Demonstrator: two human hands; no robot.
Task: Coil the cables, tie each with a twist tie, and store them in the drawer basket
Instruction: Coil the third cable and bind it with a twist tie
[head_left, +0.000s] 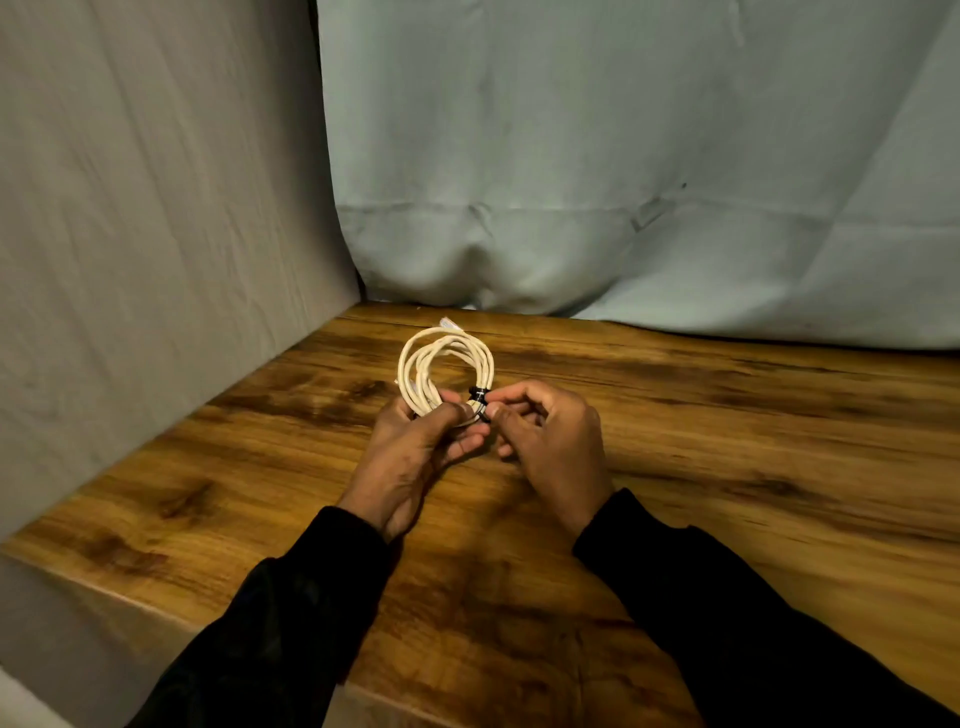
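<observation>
We see right hand (545, 441) fingertips pinching the black twist tie (479, 397) wrapped on the white cable coil (444, 371), left hand (415, 457) gripping the coil's near side, all held just above the wooden table (727, 441), cloth backdrop (597, 156) behind

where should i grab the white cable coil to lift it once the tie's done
Grip the white cable coil at the bundled section beside the black twist tie, coming from the near side. There the loops are gathered tight, so all strands lift together; the far arc is loose. The left hand already holds there.
</observation>
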